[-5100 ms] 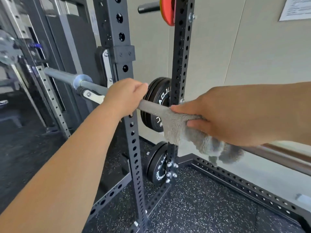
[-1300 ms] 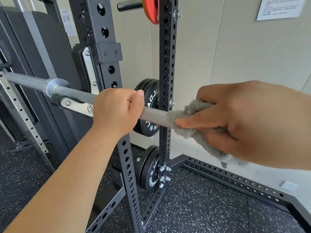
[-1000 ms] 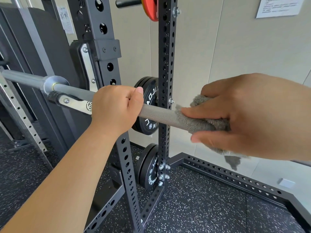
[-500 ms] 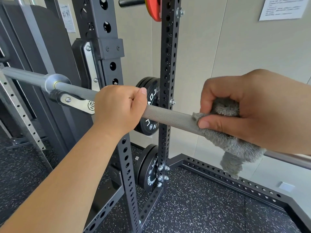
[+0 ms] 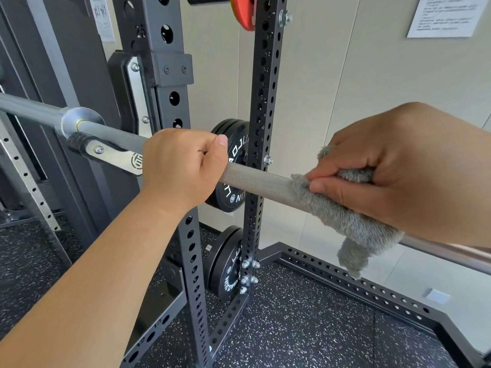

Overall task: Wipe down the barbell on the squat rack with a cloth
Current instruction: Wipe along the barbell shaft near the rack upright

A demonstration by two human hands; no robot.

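We record one barbell [image 5: 255,181], knurled grey shaft, lying across the squat rack [image 5: 263,102] and running from upper left down to lower right; its left part sits in a steel-faced J-hook [image 5: 117,152] on the near upright. Left hand [image 5: 183,166]: fingers and thumb curled fully round the bare shaft, just right of the hook. Right hand [image 5: 398,171]: further along the bar, well apart from the left, thumb and fingers closed over a grey fluffy cloth [image 5: 345,219] and clamping it around the shaft. We note the cloth wrapped on the bar under that hand, one edge showing beyond the fingertips and a loose tail hanging below the bar. Between the two hands the knurling lies uncovered. Other items: black weight plates [image 5: 233,160] stored on a peg of the rear upright, a second black set [image 5: 225,264] lower down, a red plate [image 5: 243,14] at the top, a printed notice [image 5: 446,14] on the beige wall, speckled black rubber flooring [image 5: 305,328].
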